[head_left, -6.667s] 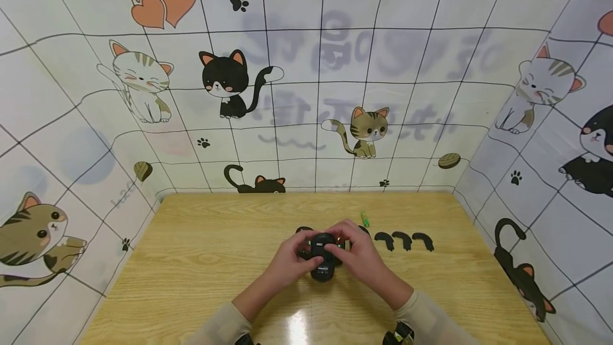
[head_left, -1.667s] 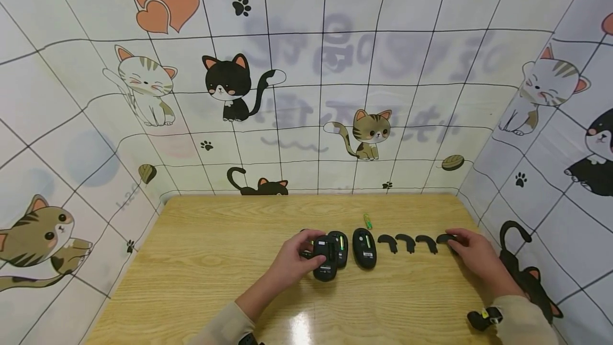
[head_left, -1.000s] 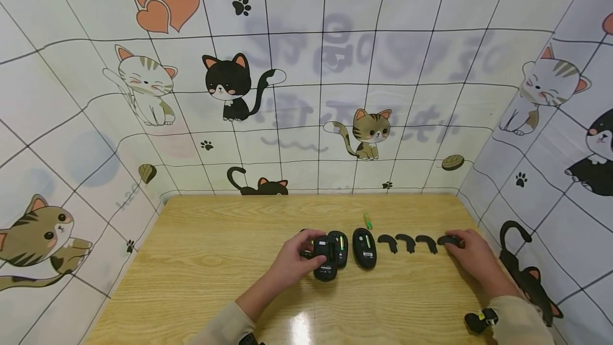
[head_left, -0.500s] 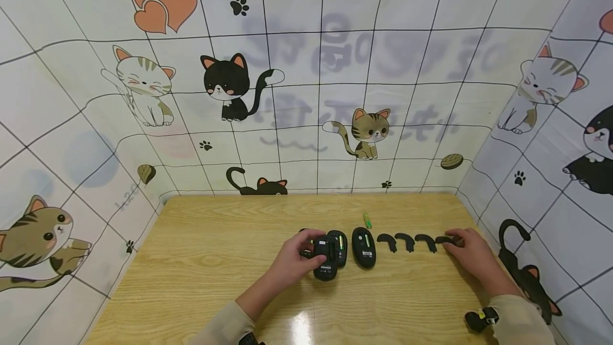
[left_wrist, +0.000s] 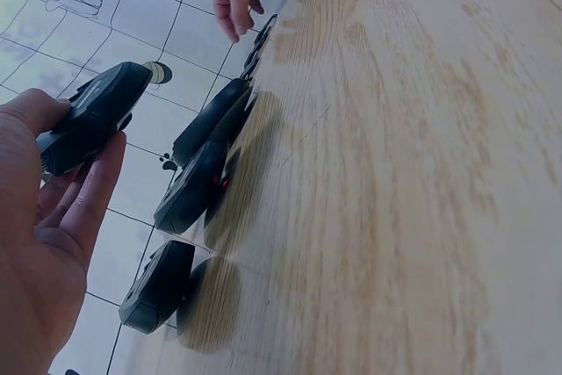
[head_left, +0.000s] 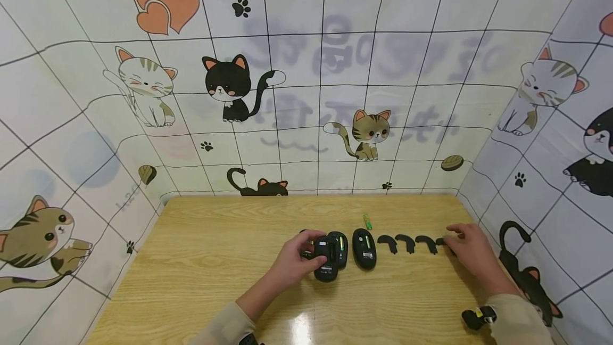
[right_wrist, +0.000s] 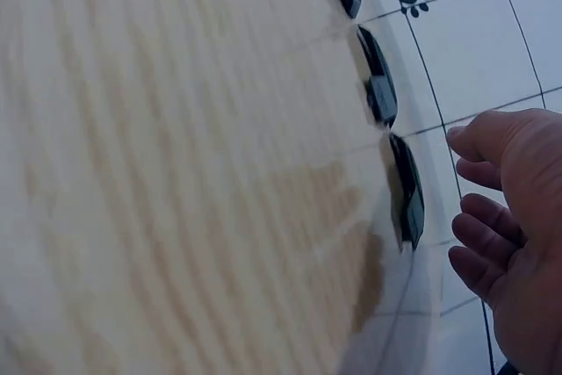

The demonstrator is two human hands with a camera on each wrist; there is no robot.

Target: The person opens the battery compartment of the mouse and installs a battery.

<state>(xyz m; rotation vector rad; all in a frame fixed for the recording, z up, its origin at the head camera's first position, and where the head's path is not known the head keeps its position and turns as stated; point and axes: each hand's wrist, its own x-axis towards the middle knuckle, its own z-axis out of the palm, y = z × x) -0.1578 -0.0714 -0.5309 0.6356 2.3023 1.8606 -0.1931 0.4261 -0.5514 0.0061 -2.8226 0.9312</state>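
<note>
My left hand holds a black computer mouse with its underside up, thumb on the near side. In the left wrist view this mouse is raised above the other mice. Under it in the head view, a second mouse shows a battery in its slot, partly overlapped. My right hand hovers at the right end of a row of curved black covers, partly hiding the end cover. In the right wrist view its fingers are loosely bent beside the end cover, holding nothing.
Another upturned mouse lies right of the held one. Three more curved covers lie in line on the wooden table. A green battery lies behind. A mouse stands lowest in the left wrist view. A cat-print sheet surrounds the table.
My right hand has left the held mouse, carried a curved cover to the row's right end and let go of it. My left hand keeps hold of the mouse, whose underside cover is off.
</note>
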